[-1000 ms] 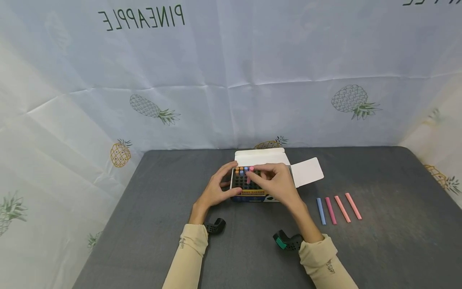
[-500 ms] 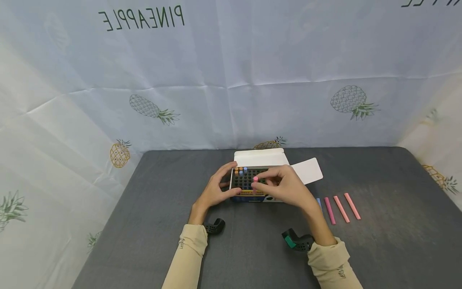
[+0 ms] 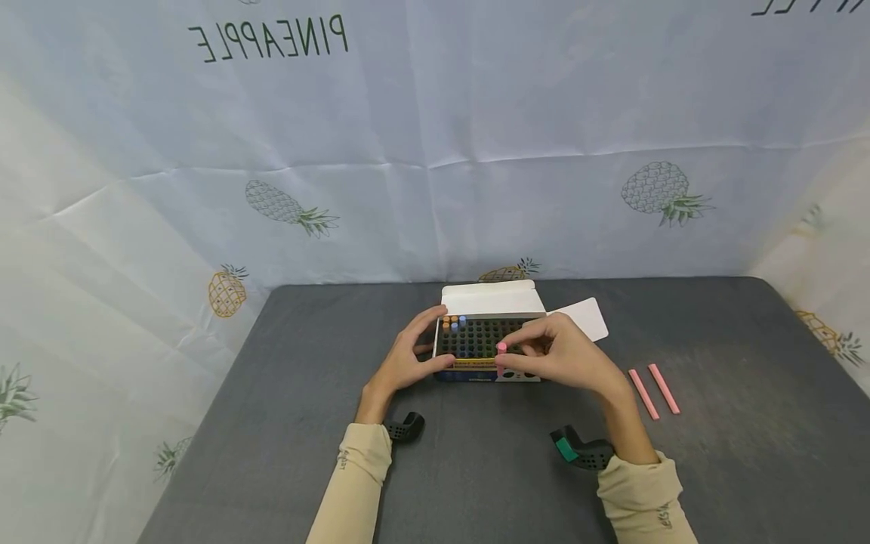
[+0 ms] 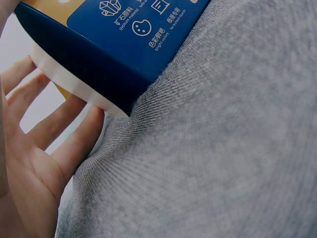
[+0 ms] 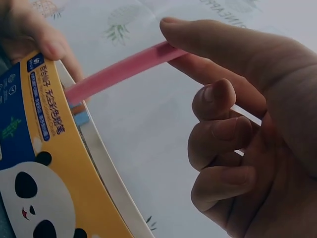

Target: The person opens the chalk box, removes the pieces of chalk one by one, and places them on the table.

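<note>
"What's hanging behind that dark table point(image 3: 476, 491)?"

"A pale cloth point(image 3: 435, 106) printed with pineapples; the tabletop is running right up to it."

"And the fingers, from where you're standing?"

"The thumb and index finger of the right hand point(image 3: 567, 351) are pinching a pink chalk stick point(image 5: 124, 72) near its upper end, with only the stick's thickness between them. The other three fingers are curling in towards the palm."

"Where is that stick sitting?"

"It's standing nearly upright at the front edge of a chalk box point(image 3: 469, 374), its lower end overlapping the front wall from here. Whether it's touching the box, I can't tell."

"What's the left hand point(image 3: 410, 351) doing?"

"Holding the box by its left end. The thumb is resting at the front corner, and the fingers are spreading apart, their tips touching the white edge."

"What's inside?"

"A black insert point(image 3: 479, 338) with rows of holes. Orange sticks point(image 3: 446, 327) and blue sticks point(image 3: 455, 327) are standing in its back left corner. A white back flap point(image 3: 492, 297) is rising behind, a white side flap point(image 3: 586, 319) is jutting out to the right, and a panda face point(image 5: 39, 198) is showing on the yellow front."

"And farther out?"

"Two paler pink sticks point(image 3: 664, 388) are lying near each other, to the right of the right forearm. Beige sleeves point(image 3: 350, 476) are covering both arms below the black wrist devices point(image 3: 406, 428)."
</note>
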Tool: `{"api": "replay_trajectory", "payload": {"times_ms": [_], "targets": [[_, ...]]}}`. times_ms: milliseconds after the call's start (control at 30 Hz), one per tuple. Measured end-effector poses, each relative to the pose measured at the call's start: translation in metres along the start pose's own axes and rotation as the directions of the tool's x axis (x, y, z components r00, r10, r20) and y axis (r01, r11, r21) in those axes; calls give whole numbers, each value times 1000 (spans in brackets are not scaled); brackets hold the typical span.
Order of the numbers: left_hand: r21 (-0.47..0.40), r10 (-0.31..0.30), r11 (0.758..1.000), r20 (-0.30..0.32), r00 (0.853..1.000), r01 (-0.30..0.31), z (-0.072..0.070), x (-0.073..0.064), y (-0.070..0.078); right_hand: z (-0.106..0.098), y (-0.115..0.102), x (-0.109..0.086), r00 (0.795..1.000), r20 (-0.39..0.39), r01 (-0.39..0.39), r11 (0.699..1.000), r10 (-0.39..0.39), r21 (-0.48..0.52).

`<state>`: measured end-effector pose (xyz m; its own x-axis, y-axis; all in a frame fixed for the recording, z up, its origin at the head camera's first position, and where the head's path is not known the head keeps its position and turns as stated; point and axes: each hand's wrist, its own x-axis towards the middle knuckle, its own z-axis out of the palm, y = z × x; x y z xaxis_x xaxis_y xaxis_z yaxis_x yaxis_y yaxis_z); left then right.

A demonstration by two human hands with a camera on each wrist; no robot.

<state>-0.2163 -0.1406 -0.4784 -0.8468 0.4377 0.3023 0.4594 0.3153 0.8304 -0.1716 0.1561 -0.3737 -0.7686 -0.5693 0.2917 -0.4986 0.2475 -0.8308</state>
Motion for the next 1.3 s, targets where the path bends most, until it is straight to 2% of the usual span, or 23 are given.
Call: {"api": "replay_trajectory", "payload": {"times_ms": [167, 433, 600, 733, 833, 967, 1300], "targets": [[-12, 0, 1000, 4, 1000, 0, 1, 0, 0, -6, 2, -4, 999, 31, -10, 1000, 9, 8], [-15, 4, 1000, 2, 1000, -4, 0, 0, -2, -17, 4, -11, 998, 50, 33, 999, -32, -11], [-22, 3, 1000, -1, 1000, -3, 0, 0, -2, -25, 3, -18, 999, 48, -7, 1000, 7, -17], [-39, -19, 999, 8, 1000, 19, -2, 0, 19, -31, 5, -23, 999, 46, -27, 999, 28, -23], [-44, -40, 998, 19, 999, 41, -2, 1, 22, -35, 6, -27, 999, 34, -23, 1000, 24, -11], [-35, -35, 999, 16, 999, 35, 1, 3, 2, -40, 6, -32, 999, 37, -27, 999, 26, 31], [-32, -14, 999, -2, 1000, 14, 0, 1, -1, -53, 8, -43, 997, 80, -10, 999, 7, 45]]}}
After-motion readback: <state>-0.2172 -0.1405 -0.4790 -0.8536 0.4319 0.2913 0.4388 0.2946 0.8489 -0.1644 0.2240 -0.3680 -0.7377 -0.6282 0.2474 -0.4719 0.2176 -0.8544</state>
